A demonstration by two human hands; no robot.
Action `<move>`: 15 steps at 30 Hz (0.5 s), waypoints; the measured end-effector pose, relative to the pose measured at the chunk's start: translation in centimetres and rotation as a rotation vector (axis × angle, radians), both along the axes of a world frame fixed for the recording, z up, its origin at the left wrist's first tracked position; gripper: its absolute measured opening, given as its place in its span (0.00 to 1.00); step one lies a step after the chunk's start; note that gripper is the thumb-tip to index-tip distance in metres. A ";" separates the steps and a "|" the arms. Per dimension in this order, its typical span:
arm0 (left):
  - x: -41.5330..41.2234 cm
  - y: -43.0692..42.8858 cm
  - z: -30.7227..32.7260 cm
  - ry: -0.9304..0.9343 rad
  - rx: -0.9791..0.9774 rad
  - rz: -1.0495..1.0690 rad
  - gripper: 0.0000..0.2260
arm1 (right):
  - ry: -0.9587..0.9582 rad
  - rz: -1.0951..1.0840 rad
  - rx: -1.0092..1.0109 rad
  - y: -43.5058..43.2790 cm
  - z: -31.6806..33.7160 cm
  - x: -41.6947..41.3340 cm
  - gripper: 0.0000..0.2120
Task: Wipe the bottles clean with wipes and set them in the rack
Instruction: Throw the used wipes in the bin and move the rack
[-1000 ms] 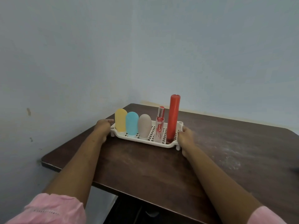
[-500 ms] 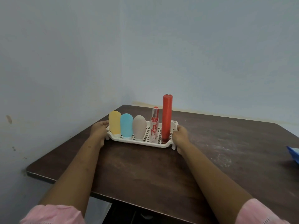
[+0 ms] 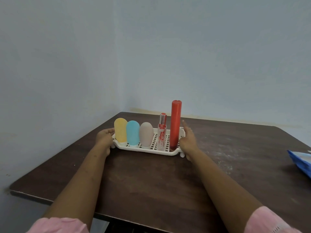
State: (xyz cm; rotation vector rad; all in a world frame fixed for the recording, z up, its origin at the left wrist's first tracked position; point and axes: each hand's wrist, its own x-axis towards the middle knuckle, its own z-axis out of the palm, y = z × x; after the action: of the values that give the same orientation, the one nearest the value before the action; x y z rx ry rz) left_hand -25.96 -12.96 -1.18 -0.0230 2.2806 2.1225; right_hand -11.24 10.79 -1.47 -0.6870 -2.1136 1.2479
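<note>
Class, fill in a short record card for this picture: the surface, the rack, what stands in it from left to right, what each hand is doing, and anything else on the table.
surface: dark wooden table in a room corner
rack: white slotted rack, resting on the table
contents, left to right: yellow bottle, blue bottle, beige bottle, clear spray bottle, tall red bottle, all upright
left hand: at the rack's left end
right hand: at the rack's right end, index finger raised
other: blue packet at the table's right edge, partly cut off

I note a dark wooden tabletop, scuffed with pale marks on the right. Pale blue walls meet behind it.
</note>
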 end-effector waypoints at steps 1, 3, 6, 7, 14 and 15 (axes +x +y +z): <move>0.0 0.2 0.0 -0.002 -0.002 0.001 0.19 | -0.004 -0.007 -0.020 0.2 0.0 0.0 0.33; 0.2 0.5 0.1 -0.002 -0.002 -0.003 0.19 | 0.003 -0.008 -0.064 0.3 -0.1 0.3 0.28; 0.3 0.9 0.1 -0.010 0.000 -0.008 0.20 | 0.006 0.004 -0.086 0.5 0.2 0.9 0.21; 0.5 1.1 0.2 -0.015 0.000 -0.009 0.20 | 0.010 0.003 -0.096 0.6 0.3 1.0 0.23; 1.2 2.5 0.5 -0.013 0.028 -0.019 0.18 | 0.018 -0.009 -0.115 2.1 -0.1 0.9 0.28; 1.3 2.7 0.4 -0.015 0.032 -0.022 0.18 | 0.018 -0.011 -0.124 2.5 -0.2 0.9 0.28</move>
State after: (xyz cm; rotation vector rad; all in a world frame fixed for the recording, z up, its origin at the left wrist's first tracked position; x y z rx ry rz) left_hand -24.66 -10.26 -0.74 -0.0131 2.2274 2.1408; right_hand -10.30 13.25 -1.64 -0.7365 -2.0290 1.3829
